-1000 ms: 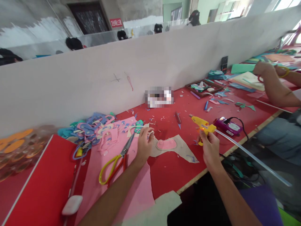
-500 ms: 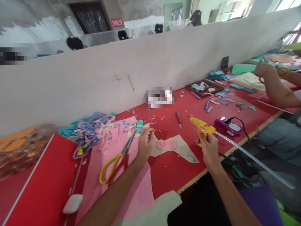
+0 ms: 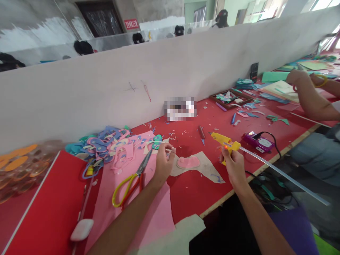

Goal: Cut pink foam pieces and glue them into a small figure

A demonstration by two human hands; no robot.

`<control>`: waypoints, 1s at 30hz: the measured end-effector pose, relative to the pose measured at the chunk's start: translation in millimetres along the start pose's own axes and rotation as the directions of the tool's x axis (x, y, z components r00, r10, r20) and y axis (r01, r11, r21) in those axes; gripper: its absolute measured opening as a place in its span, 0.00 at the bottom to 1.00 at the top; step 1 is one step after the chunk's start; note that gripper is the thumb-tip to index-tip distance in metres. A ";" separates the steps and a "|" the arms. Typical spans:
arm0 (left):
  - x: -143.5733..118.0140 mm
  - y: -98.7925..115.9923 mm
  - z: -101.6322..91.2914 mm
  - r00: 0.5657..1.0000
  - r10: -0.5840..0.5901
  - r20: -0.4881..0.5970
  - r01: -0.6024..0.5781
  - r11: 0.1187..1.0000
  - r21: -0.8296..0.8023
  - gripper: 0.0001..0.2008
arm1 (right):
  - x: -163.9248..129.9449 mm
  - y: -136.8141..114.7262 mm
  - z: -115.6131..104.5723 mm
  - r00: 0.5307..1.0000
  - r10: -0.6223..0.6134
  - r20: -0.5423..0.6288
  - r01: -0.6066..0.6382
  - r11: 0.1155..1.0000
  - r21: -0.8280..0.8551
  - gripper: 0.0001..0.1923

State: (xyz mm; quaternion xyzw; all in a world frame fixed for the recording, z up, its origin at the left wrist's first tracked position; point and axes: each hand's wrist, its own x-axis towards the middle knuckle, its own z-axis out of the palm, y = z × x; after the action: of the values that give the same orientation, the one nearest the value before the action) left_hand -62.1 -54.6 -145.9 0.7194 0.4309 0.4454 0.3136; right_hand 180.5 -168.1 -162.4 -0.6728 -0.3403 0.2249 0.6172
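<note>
Over red table (image 3: 191, 194): right hand (image 3: 235, 167) gripping glue gun (image 3: 221, 138), left hand (image 3: 163, 159) curled, contents unclear

The right hand (image 3: 234, 163) hides part of the yellow glue gun (image 3: 224, 140). Whether the left hand (image 3: 163, 160) pinches anything is too small to tell. Pixelation masks an object (image 3: 180, 109) by the white partition (image 3: 106, 88). A co-worker (image 3: 309, 95) is cut off at the right edge.

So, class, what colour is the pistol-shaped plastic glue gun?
The plastic glue gun is yellow, seen best in the head view.
</note>
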 end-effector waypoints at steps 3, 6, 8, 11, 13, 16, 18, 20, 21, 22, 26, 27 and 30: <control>0.0 1.8 0.0 1.000 -0.010 0.007 0.009 1.000 0.015 0.11 | -0.9 -4.4 0.7 1.000 0.022 -0.007 -0.022 1.000 0.009 0.34; 0.0 3.3 -0.3 1.000 -0.012 0.012 0.012 1.000 0.025 0.10 | -1.5 -6.5 1.2 0.999 0.039 -0.010 -0.038 0.999 0.011 0.35; 0.0 3.8 -0.6 1.000 -0.011 0.013 0.011 0.999 0.032 0.09 | -1.4 -5.7 1.0 0.999 0.039 -0.006 -0.039 0.999 -0.008 0.35; 0.0 3.9 -1.0 1.000 -0.008 0.014 0.008 0.999 0.038 0.09 | -0.3 -2.6 0.0 1.000 0.015 0.008 -0.015 0.999 -0.051 0.36; 0.0 4.4 -1.3 1.000 -0.009 0.015 0.008 0.999 0.035 0.09 | 0.6 -1.1 -0.6 1.000 -0.011 0.027 0.014 0.996 -0.089 0.36; 0.0 6.5 -1.6 1.000 -0.014 0.012 0.014 1.000 0.023 0.10 | 0.8 -1.6 -0.8 0.998 -0.038 0.055 0.045 0.990 -0.136 0.37; 0.0 8.6 -1.6 1.000 -0.022 0.012 0.022 1.000 0.011 0.10 | 0.0 -3.1 -0.3 0.997 -0.043 0.059 0.052 0.987 -0.152 0.37; 0.2 10.3 -1.5 1.000 -0.027 0.011 0.027 1.000 0.003 0.10 | -0.3 -4.0 0.2 0.997 -0.048 0.063 0.059 0.982 -0.177 0.38; 0.2 10.7 -1.4 1.000 -0.028 0.010 0.028 1.000 0.002 0.10 | 0.4 -3.8 0.2 0.997 -0.051 0.066 0.062 0.979 -0.193 0.38; 0.2 10.7 -1.3 1.000 -0.028 0.007 0.028 1.000 0.004 0.10 | 2.2 -2.9 -0.3 0.996 -0.056 0.071 0.070 0.974 -0.215 0.38; -0.6 7.3 -1.0 1.000 -0.012 0.013 0.012 1.000 0.014 0.10 | 23.5 7.7 -7.7 0.980 -0.178 0.083 0.197 0.885 -0.421 0.38; -0.8 5.9 -0.8 1.000 -0.011 0.017 0.010 1.000 0.010 0.10 | 32.2 11.5 -11.1 0.968 -0.237 0.088 0.249 0.841 -0.480 0.36; -1.2 2.2 -0.4 1.000 -0.018 0.026 0.018 1.000 0.004 0.10 | 62.4 22.1 -23.9 0.943 -0.291 0.163 0.329 0.732 -0.597 0.28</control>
State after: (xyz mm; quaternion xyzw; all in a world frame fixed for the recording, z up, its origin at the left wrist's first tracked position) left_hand -61.9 -56.6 -144.4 0.7218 0.4341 0.4325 0.3217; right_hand 243.4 -138.5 -173.5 -0.7638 -0.5200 0.0149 0.3820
